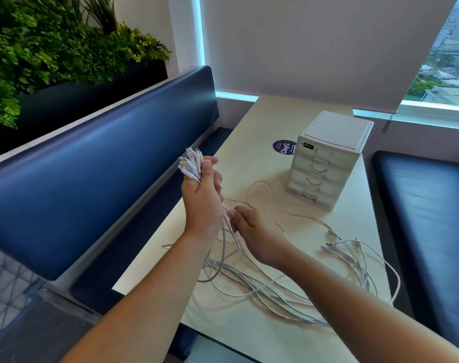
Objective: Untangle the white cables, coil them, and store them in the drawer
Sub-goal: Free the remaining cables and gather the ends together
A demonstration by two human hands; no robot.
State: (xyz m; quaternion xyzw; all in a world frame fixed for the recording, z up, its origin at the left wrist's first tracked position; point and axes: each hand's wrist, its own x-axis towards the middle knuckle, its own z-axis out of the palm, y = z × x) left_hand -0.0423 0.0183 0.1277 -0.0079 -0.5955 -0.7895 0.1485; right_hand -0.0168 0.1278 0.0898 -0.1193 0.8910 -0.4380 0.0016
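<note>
Several white cables (262,286) lie tangled across the pale table (249,163). My left hand (202,195) is raised above the table's left edge and grips a bunch of the cables, their white plug ends (190,163) sticking up out of the fist. Just below and to its right, my right hand (252,229) pinches the strands that hang down from the left hand. More plug ends (333,243) rest on the table at the right. A small white drawer unit (327,163) stands at the far side, all its drawers closed.
A round purple sticker (283,147) lies on the table beside the drawer unit. Dark blue padded benches (92,163) flank the table on both sides. A planter with green foliage (52,48) sits behind the left bench. A window with a blind lies behind the table.
</note>
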